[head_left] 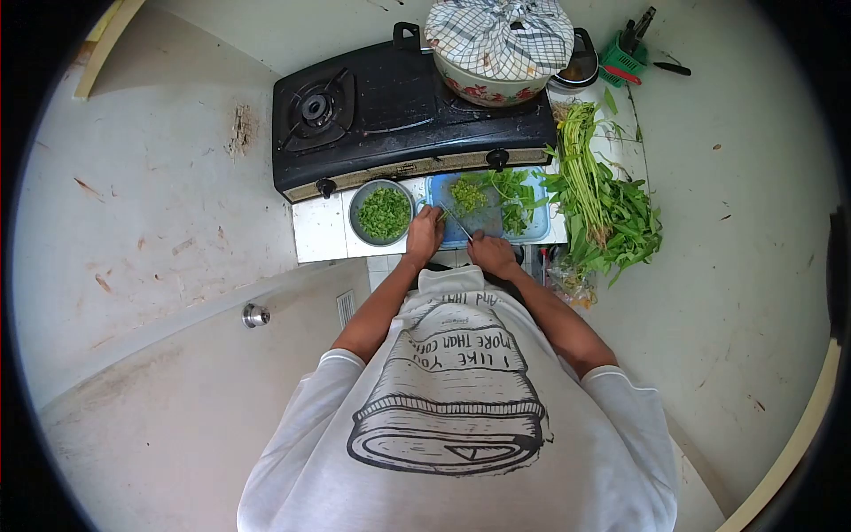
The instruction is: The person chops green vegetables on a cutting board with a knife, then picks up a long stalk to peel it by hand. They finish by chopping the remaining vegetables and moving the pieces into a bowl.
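Observation:
My right hand [490, 252] is closed on a knife [459, 223], whose blade points up and left over a blue cutting board [532, 232]. At the board's left edge my left hand [425, 232] has its fingers pressed together near the blade tip; what they hold is too small to make out. Chopped green pieces [468, 197] lie on the board's upper part, with leafy sprigs [514, 197] to their right. A round grey bowl [354, 224] of chopped greens [384, 213] stands left of my left hand.
Behind the board is a black two-burner stove [381, 111] bearing a floral pot [496, 90] under a checked cloth [501, 40]. Long-stemmed leafy greens [612, 204] lie at the right. A green basket [620, 60] with knives stands at the back right.

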Available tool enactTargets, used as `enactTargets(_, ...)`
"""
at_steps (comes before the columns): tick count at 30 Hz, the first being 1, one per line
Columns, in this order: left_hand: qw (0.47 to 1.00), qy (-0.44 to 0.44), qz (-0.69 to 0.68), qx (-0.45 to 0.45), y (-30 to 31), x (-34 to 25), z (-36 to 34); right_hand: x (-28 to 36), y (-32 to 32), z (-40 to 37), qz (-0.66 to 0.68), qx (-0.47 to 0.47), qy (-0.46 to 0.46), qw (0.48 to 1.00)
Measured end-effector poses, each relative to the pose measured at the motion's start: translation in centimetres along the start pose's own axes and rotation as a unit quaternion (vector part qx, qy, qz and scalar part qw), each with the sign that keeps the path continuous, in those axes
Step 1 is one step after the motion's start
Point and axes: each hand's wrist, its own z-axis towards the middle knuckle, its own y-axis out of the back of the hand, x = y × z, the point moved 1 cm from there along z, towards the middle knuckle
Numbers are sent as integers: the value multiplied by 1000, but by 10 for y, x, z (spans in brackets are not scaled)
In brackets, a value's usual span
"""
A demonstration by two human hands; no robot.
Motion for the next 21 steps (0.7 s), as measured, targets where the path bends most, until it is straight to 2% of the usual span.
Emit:
enactTargets(10,1000,-24,-7,12,-3,3,-4,-2,-3,9,-6,-52,29,998)
enactTargets(21,1000,-8,-5,5,-5,5,-5,8,-2,8,-5,-37,29,999)
